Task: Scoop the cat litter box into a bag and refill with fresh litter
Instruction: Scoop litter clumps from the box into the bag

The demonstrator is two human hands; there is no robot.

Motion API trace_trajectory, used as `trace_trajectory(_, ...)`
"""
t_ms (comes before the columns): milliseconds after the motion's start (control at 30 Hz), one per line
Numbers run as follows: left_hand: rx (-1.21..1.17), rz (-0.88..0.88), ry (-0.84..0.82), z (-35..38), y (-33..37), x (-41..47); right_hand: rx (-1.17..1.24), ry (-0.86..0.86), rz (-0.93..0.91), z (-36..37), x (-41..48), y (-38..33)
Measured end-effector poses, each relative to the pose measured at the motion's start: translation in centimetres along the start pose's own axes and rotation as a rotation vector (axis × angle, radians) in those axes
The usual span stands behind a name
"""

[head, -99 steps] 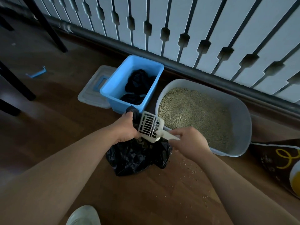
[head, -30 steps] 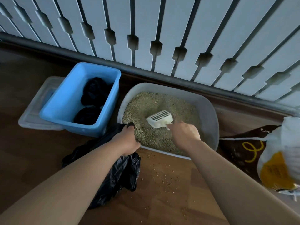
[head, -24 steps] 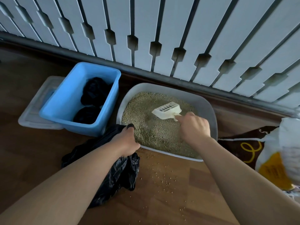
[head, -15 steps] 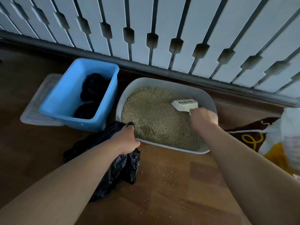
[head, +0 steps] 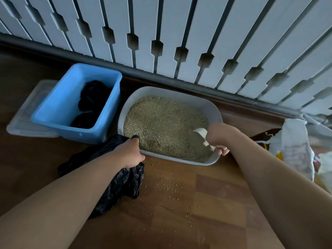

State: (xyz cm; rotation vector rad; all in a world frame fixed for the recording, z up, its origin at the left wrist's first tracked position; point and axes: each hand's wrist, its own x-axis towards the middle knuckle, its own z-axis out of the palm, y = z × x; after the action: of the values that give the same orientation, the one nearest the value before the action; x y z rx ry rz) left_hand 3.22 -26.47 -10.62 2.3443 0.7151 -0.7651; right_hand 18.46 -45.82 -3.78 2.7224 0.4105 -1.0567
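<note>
A grey litter box (head: 214, 110) full of tan litter (head: 165, 124) stands on the wooden floor against the white railing. My right hand (head: 220, 136) grips the handle of a white slotted scoop (head: 202, 133), whose head is dug into the litter at the box's near right corner. My left hand (head: 130, 153) grips the rim of a black plastic bag (head: 124, 184) lying on the floor at the box's near left corner.
A blue tub (head: 59, 112) holding black bags stands left of the box, on a clear lid (head: 21, 123). A litter sack (head: 294, 146) lies at the right. Spilled grains (head: 167, 180) dot the floor in front.
My right hand brought the scoop from the bag into the litter box, swept it to the far right, then pulled it down to the near right corner. My left hand kept hold of the bag.
</note>
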Motion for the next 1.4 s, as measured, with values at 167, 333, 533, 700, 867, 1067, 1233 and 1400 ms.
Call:
trace_trajectory(167,0.005,-0.014,-0.003,0.0,0.2,-0.2,0.503,-0.261,0.048,-1.3,-0.5,1.0)
trace_trajectory(333,0.012,-0.004,0.006,-0.3,0.2,-0.3,0.829,-0.302,0.148,-0.3,0.5,3.6)
trace_trajectory(533,0.011,0.002,-0.011,-0.5,0.0,0.3,1.212,-0.266,0.182,3.0,2.2,4.0)
trace_trajectory(700,0.068,-0.018,-0.04,-0.2,-0.2,1.1,1.482,-0.278,0.114,6.6,3.9,0.4)
trace_trajectory(867,0.059,-0.02,-0.018,-0.1,-1.0,1.5,1.636,-0.252,0.095,8.8,5.2,-4.6)
trace_trajectory(1067,0.06,0.012,-0.023,0.1,-1.4,1.8,1.412,-0.038,0.124,7.4,6.5,-7.6)
trace_trajectory(1233,0.019,0.009,0.003,0.0,-1.3,1.6,1.546,0.143,0.024,9.3,6.1,-7.0)
trace_trajectory(1400,-0.029,-0.005,0.024,-0.2,-1.2,1.8,1.532,0.186,-0.046,8.6,5.0,-5.1)
